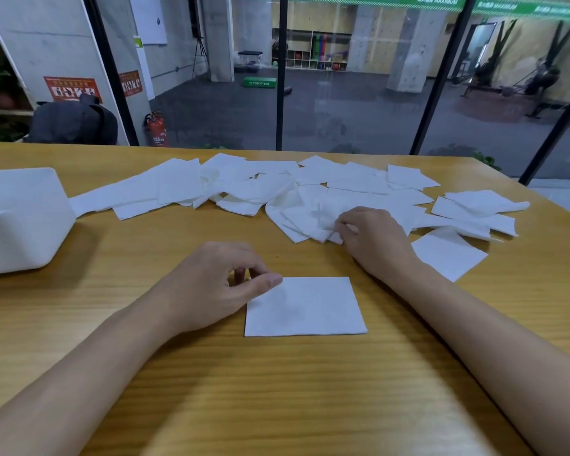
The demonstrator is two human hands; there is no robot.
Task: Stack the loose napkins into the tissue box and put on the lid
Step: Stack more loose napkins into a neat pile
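At the napkin pile (pixel 244 189), right hand (pixel 372 238) is pinching one napkin (pixel 323 225); left hand (pixel 211 284), loosely curled, is touching the flat napkin (pixel 305 307).

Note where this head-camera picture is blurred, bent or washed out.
Head view: wide-angle bend bows the table and leans the window posts; its near end blurs; the tissue box and loose napkins glare so folds barely show; the glass carries faint reflections.

Tissue box (pixel 20 222) cut off left; right hand (pixel 372 238) grip in napkins (pixel 244 189) unclear.
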